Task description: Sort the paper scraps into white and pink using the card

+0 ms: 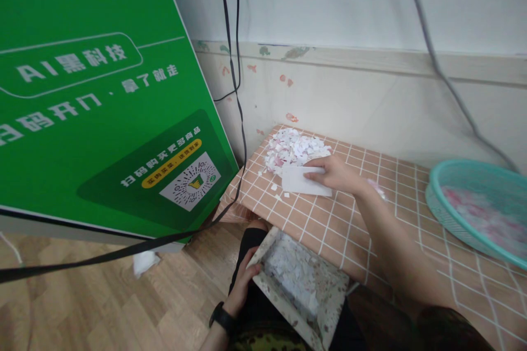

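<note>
My right hand [328, 174] pinches a flat white card [297, 179], held just in front of a heap of torn paper scraps [294, 145] on the table. A few loose scraps lie left of the card. Below the table edge, my left hand [248, 270] grips the left rim of a mottled grey box [337, 283]. Small white paper pieces [290, 269] cover the floor of the box, which sits over my lap. A dark watch is on my left wrist.
A turquoise basket [436, 203] with pink and white scraps stands on the checked tablecloth [405, 219] at right. A green printed cabinet [102, 164] rises at left, with black cables [242, 126] hanging beside it. White crumpled paper [145, 262] lies on the wooden floor.
</note>
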Demonstrator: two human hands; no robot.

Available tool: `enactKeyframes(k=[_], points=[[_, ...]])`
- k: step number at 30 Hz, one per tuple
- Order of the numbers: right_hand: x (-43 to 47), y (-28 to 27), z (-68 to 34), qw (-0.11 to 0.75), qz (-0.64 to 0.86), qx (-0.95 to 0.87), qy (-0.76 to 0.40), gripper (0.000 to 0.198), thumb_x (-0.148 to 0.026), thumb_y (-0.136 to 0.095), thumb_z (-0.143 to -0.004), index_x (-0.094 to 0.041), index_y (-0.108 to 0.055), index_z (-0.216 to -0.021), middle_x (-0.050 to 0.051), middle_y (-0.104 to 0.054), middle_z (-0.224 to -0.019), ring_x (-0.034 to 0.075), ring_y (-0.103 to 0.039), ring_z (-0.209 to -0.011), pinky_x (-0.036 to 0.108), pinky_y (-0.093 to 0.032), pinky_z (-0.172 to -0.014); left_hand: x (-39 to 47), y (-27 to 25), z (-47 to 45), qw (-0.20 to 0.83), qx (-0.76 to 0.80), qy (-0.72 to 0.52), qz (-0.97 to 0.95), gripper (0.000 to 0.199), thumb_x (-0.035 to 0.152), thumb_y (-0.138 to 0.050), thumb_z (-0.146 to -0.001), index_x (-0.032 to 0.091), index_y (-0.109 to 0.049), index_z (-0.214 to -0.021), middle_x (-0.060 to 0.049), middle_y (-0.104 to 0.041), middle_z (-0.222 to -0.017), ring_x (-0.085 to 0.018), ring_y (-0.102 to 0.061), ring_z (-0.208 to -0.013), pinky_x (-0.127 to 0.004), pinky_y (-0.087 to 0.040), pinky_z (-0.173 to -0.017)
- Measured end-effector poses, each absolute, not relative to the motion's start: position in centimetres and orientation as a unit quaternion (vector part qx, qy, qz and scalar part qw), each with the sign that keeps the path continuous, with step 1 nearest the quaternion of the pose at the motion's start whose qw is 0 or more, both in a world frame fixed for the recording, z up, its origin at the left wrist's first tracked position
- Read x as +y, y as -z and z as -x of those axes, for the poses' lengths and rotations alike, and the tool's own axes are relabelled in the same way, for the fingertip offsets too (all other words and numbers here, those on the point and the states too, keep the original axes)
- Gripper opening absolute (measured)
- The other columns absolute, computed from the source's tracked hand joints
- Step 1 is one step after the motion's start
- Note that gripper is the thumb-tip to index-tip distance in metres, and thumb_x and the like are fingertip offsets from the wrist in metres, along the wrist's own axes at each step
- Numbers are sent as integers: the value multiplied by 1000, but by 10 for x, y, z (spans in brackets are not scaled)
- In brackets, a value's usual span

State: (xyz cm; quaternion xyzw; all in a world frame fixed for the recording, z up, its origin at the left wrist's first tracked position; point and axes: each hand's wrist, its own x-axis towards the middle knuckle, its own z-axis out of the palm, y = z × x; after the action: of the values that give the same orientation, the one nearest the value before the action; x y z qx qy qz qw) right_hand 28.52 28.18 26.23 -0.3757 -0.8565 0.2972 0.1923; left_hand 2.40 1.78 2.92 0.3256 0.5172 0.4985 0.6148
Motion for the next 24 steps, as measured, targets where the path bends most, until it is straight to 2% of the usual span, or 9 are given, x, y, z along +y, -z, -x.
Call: enactKeyframes(k=[7,13,17,24], points=[[279,-243,-268,245,356,-860,-272,30,-28,-57,-93,-24,-76,-116,5,-78,-108,22,-72,-91,35,-53,-83,19,-30,-24,608,518,-497,-338,45,39,-59,-84,21,-64,-124,-7,-71,-118,-36,-57,-116,-46,-39,-103],[275,-242,-264,208,336,-879,-267,26,-25,-56,-93,-22,-77,-109,5,-79,-102,20,-71,-88,33,-52,-81,20,-29,-25,600,527,-498,-339,45,40,-59,-82,21,-64,-123,-7,-71,-113,-36,-58,-111,-45,-40,-98],[275,-245,-264,223,349,-873,-258,28,-24,-55,-94,-23,-76,-112,5,-79,-102,20,-71,-87,33,-52,-81,19,-32,-24,602,517,-497,-351,43,38,-57,-84,21,-64,-124,-7,-71,-116,-36,-57,-113,-44,-40,-98],[274,-247,-264,198,346,-877,-268,28,-24,-56,-93,-21,-76,-112,7,-79,-104,21,-71,-90,33,-52,-82,19,-26,-25,601,516,-504,-344,44,39,-57,-84,20,-63,-123,-7,-71,-114,-36,-58,-112,-44,-40,-97]])
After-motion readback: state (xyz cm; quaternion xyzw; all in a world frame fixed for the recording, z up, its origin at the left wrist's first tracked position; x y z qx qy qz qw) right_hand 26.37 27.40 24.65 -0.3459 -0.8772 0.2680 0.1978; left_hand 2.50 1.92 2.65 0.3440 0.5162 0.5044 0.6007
